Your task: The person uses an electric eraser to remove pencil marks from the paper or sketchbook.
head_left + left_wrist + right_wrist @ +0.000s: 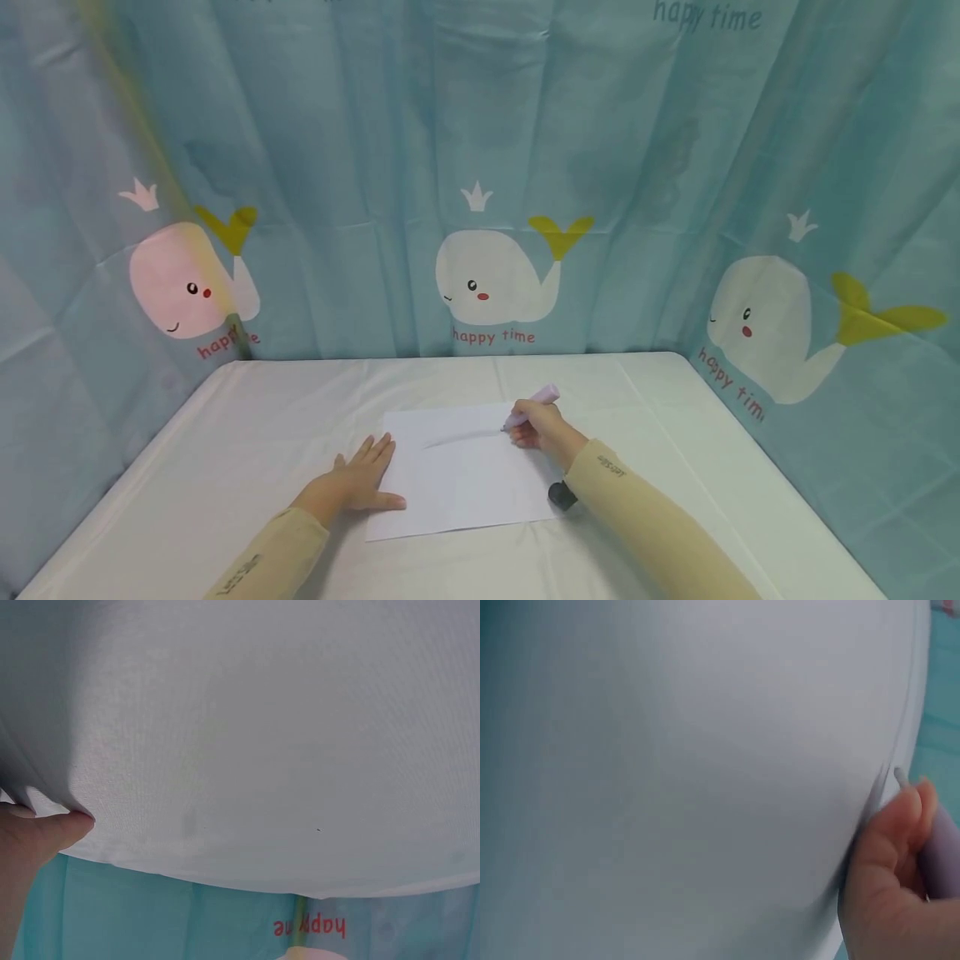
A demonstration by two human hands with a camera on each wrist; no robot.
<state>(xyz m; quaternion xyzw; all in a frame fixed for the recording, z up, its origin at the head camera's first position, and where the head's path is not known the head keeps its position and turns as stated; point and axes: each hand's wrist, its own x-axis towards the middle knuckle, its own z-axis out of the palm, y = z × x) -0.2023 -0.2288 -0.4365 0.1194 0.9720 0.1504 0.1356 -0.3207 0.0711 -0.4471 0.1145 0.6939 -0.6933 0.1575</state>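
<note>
A white sheet of paper (465, 492) lies on the white-covered table. My left hand (356, 485) rests on its left edge, fingers spread and thumb lying over the paper. In the left wrist view only part of that hand (45, 836) shows. Near the sheet's upper right corner, my right hand (546, 427) pinches a light purple marker (546, 395), its tip pointing down-left at the paper. A faint grey stroke (461, 437) runs across the upper part of the sheet up to the tip. The right wrist view shows the thumb and fingers round the marker (939, 855).
A small black rounded object (561, 495) shows beside the right sleeve, over the paper's right edge. The white tablecloth (247, 442) spreads around the sheet. Behind and on both sides hangs a blue-green curtain (360, 167) with printed whales.
</note>
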